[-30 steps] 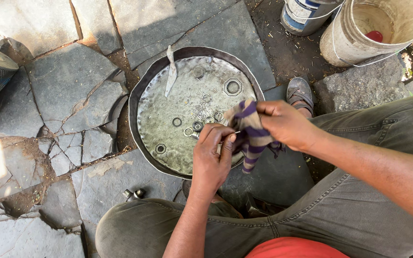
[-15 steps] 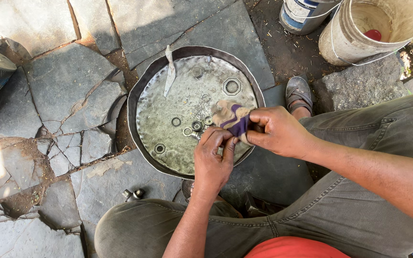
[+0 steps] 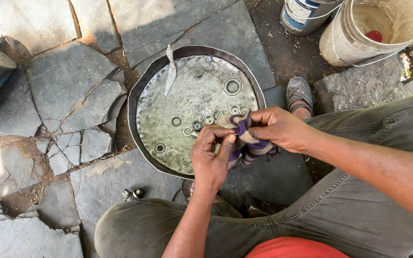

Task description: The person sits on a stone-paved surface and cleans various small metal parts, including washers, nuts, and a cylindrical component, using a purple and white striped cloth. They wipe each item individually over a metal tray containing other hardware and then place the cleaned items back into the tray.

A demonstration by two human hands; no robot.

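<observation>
I squat on the stone floor (image 3: 53,86), and closest to me are my knees in grey-green trousers (image 3: 359,210). Just in front of them my two hands meet over the near edge of the pan.

My left hand (image 3: 211,155) is closed: the thumb and fingertips pinch the lower end of the striped cloth (image 3: 244,141), purple and cream. My right hand (image 3: 280,126) is closed too, and it grips the upper part of the same cloth from the right side. Half a second ago the cloth was bunched up small between my hands, higher over the pan; one second ago its tail was hanging loose under my right hand. Now both hands sit a little nearer to me, and the cloth is stretched between them, with its folds hanging below my right fingers. I judge that I am rubbing or wrapping something small inside the cloth, but whether a part is in it I cannot tell, because the fabric hides it.

Behind my hands lies the round metal pan (image 3: 142,76). In it I see washers (image 3: 187,130), a big hex nut (image 3: 232,86) and a flat pale strip (image 3: 170,71) that leans on the far rim. A small metal piece (image 3: 133,193) lies on the stone near my left knee. Farther away is my sandal (image 3: 298,94), then a pale bucket (image 3: 350,43) and a can (image 3: 302,14) beside it.
</observation>
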